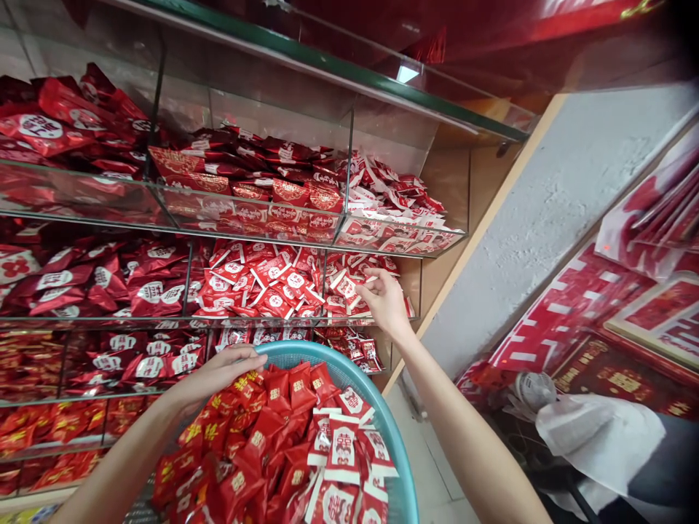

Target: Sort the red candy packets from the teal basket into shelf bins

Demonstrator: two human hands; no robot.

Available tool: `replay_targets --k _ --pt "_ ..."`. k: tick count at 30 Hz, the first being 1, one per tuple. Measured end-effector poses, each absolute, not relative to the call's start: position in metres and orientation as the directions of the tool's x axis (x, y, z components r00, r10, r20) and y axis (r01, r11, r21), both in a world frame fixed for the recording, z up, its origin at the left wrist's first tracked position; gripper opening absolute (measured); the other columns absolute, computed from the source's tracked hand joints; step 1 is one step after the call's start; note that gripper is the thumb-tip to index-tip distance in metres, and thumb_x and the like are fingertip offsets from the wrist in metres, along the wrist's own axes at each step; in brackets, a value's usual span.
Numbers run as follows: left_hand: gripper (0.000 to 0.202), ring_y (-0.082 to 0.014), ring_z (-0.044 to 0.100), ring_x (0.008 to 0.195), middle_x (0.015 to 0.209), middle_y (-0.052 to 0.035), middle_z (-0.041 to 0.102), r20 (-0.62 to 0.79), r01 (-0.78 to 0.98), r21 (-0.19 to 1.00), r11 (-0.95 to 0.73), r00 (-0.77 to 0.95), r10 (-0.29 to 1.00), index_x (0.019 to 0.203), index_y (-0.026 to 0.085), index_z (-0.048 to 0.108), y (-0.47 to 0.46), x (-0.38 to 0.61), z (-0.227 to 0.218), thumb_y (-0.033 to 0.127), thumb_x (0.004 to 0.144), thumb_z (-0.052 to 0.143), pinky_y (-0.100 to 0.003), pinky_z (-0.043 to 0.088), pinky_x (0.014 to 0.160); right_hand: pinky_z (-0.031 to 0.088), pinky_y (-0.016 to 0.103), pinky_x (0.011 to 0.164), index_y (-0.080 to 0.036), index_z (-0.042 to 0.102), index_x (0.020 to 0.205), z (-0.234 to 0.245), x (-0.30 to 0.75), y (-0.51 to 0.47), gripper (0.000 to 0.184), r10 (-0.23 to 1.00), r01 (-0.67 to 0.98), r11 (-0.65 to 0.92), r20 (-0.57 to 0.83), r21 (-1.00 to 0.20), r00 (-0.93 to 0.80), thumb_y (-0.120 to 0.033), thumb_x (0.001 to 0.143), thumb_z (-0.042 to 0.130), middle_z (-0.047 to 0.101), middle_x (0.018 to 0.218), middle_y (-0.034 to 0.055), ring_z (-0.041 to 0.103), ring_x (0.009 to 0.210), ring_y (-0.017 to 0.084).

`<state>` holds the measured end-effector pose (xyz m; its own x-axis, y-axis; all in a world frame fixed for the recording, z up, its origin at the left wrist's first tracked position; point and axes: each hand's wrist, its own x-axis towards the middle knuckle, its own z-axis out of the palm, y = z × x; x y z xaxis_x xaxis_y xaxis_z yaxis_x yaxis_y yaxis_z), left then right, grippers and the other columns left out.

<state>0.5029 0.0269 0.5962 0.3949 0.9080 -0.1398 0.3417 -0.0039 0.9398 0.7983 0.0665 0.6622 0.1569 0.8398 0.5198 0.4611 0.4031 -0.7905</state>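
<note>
A teal plastic basket (349, 367) sits low in front of me, heaped with red and red-and-white sweet packets (289, 444). My left hand (223, 371) grips its far rim, fingers curled over the edge. My right hand (385, 298) reaches into the right-hand bin of the middle glass shelf, fingers closed on red-and-white packets (349, 287) lying there. Which packet the fingers hold is hard to make out.
Tiers of glass shelf bins (262, 218) full of red packets fill the left and centre. A wooden shelf side (480, 218) and a grey wall (551, 211) stand to the right. Red boxes and cards (628, 320) and a white plastic bag (595, 437) lie at right.
</note>
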Motion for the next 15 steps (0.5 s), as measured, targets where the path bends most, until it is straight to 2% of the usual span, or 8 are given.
replay_targets --k 5,10,15 --pt "0.033 -0.0185 0.051 0.081 0.080 0.0015 0.054 -0.137 0.348 0.938 -0.003 0.378 0.916 0.071 0.019 0.060 0.028 0.502 0.593 0.052 0.075 0.059 -0.025 0.038 0.072 0.040 0.025 0.054 -0.018 0.053 0.102 0.663 0.811 0.019 0.030 0.821 0.310 0.493 0.553 -0.813 0.145 -0.030 0.076 0.061 0.054 0.064 -0.0039 0.050 0.056 0.012" --pt "0.033 -0.0201 0.052 0.082 0.084 -0.0005 0.058 -0.137 0.335 0.942 0.001 0.382 0.914 0.076 0.019 0.064 0.027 0.501 0.592 0.051 0.075 0.058 -0.027 0.039 0.074 0.041 0.026 0.061 -0.021 0.054 0.108 0.651 0.813 -0.017 0.029 0.826 0.327 0.494 0.553 -0.805 0.113 -0.031 0.082 0.059 0.057 0.073 -0.0012 0.052 0.065 0.013" --pt "0.032 -0.0211 0.053 0.085 0.084 -0.0005 0.059 -0.125 0.366 0.931 -0.018 0.362 0.924 0.075 0.019 0.065 0.026 0.502 0.595 0.050 0.073 0.060 -0.027 0.039 0.076 0.042 0.026 0.065 -0.022 0.052 0.112 0.627 0.806 -0.032 0.028 0.867 0.291 0.461 0.495 -0.838 0.053 -0.031 0.086 0.055 0.058 0.080 0.0001 0.052 0.071 0.013"
